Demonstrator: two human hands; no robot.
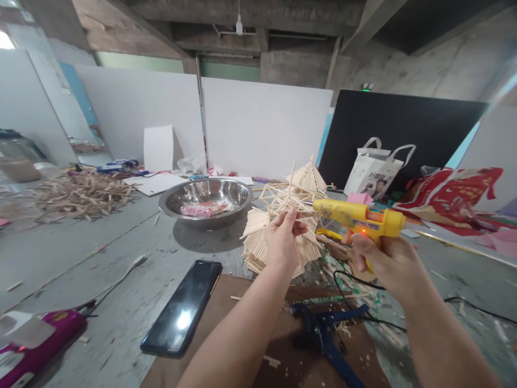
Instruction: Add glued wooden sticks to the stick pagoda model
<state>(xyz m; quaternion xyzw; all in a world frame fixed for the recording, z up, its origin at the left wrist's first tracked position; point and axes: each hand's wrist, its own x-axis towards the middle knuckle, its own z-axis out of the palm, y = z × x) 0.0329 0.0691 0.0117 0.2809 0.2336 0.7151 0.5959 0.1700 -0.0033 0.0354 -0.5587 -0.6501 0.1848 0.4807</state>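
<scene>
A yellow hot glue gun (343,211) is in my right hand (379,256), its fingers wrapped round the handle and an orange light glowing on it. The nozzle points left, close to the fingertips of my left hand (285,231). Those fingers are pinched together at the upper part of a model building made of thin wooden sticks (254,231). They seem to hold a small wooden stick, mostly hidden by the fingers. Behind them rises a stick-built cone-shaped roof (309,178).
A steel basin (169,202) with packets in it stands left of the model. A phone (181,307) and a blue cutter tool (323,337) lie on a brown board (238,323). A stick pile (84,194), purple device (52,334) and white bag (369,170) lie around.
</scene>
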